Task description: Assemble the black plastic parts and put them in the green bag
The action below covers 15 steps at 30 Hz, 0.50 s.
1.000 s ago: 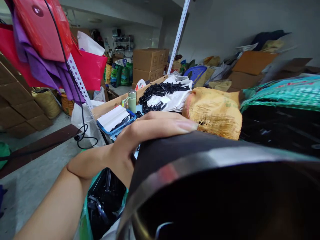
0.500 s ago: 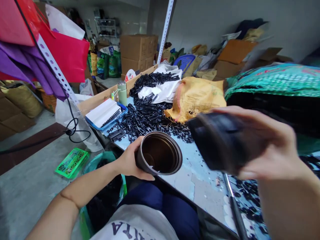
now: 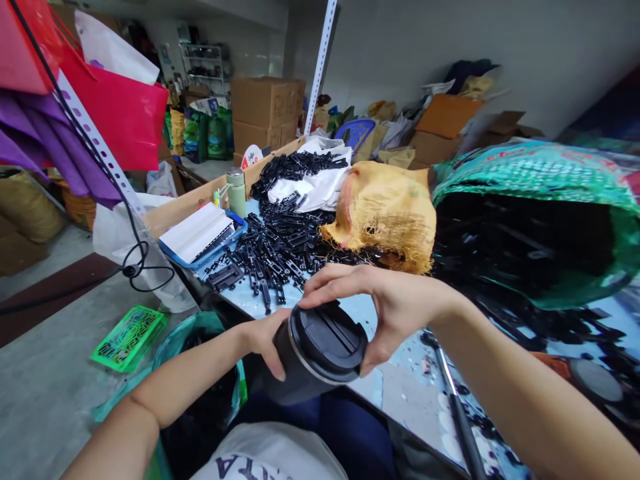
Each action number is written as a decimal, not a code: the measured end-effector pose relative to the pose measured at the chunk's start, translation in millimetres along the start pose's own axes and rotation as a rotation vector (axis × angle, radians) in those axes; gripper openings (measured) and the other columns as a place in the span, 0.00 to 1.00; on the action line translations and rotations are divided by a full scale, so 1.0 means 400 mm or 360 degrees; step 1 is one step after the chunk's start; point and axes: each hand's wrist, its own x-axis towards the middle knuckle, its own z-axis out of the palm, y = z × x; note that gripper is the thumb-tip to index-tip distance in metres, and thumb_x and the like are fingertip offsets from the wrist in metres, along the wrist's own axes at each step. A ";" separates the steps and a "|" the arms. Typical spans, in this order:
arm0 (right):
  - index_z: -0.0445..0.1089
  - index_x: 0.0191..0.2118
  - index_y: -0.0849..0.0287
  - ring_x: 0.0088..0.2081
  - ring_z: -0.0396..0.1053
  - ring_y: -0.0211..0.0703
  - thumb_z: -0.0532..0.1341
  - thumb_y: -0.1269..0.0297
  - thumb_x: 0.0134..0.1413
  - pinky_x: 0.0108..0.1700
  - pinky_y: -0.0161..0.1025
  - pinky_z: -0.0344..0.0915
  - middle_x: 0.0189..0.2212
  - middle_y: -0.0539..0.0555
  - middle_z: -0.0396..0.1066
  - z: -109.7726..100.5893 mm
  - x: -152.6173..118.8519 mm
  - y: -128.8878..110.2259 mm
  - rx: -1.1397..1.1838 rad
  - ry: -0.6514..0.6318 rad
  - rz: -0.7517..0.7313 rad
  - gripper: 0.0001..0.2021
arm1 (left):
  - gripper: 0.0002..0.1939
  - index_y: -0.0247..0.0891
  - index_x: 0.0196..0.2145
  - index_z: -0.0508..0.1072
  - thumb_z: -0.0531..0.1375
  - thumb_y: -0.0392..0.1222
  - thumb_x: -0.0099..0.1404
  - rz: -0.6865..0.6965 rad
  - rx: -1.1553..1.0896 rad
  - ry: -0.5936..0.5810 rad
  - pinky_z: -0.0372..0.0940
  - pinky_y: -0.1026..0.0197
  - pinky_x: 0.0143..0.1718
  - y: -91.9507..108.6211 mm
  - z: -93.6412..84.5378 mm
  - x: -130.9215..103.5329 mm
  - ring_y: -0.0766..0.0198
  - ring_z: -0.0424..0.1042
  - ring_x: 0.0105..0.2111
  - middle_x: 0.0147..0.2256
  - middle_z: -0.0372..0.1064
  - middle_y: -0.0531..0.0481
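Note:
A dark travel mug (image 3: pixel 295 373) is tilted over my lap at the table's near edge. My left hand (image 3: pixel 267 343) is wrapped round its side, thumb toward me. On top of the mug sits a black lid (image 3: pixel 330 339) with a raised ridge. My right hand (image 3: pixel 370 300) grips the lid from above, fingers at its far edge and thumb at its right side. The inside of the mug is hidden. Behind the hands, a heap of black plastic parts (image 3: pixel 273 250) lies on the blue tabletop.
A yellow woven sack (image 3: pixel 385 210) and a green sack (image 3: pixel 540 160) spilling black parts lie on the table. A black-handled tool (image 3: pixel 463 427) rests right. Left are a notebook (image 3: pixel 195 233), a green flask (image 3: pixel 236 193), a lined bin (image 3: pixel 193 327) and a green basket (image 3: pixel 130 337).
My right hand has brought the lid from the right down onto the mug, covering its opening. My left hand still holds the mug, now slightly lower.

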 end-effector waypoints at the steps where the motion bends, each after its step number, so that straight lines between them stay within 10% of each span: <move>1: 0.66 0.52 0.61 0.46 0.65 0.44 0.69 0.50 0.37 0.48 0.37 0.62 0.46 0.59 0.65 0.003 -0.005 0.005 -0.0031 0.0057 0.0047 0.35 | 0.63 0.38 0.59 0.55 0.73 0.52 0.25 -0.0002 0.0023 0.0067 0.49 0.45 0.59 0.002 0.000 0.003 0.43 0.57 0.56 0.53 0.62 0.43; 10: 0.71 0.44 0.63 0.33 0.67 0.45 0.63 0.40 0.37 0.35 0.39 0.63 0.32 0.57 0.68 0.074 0.012 0.065 -0.0794 0.0919 0.1172 0.33 | 0.43 0.41 0.53 0.59 0.70 0.47 0.40 0.0033 0.1237 0.1456 0.64 0.50 0.48 -0.041 -0.002 0.053 0.53 0.68 0.46 0.46 0.66 0.46; 15: 0.72 0.33 0.67 0.32 0.69 0.51 0.53 0.37 0.45 0.32 0.41 0.61 0.28 0.62 0.69 0.090 0.094 0.105 -0.1090 0.1178 0.1819 0.32 | 0.40 0.41 0.54 0.57 0.68 0.47 0.45 0.0338 0.1838 0.1911 0.64 0.50 0.49 -0.109 -0.048 0.127 0.52 0.67 0.48 0.48 0.65 0.43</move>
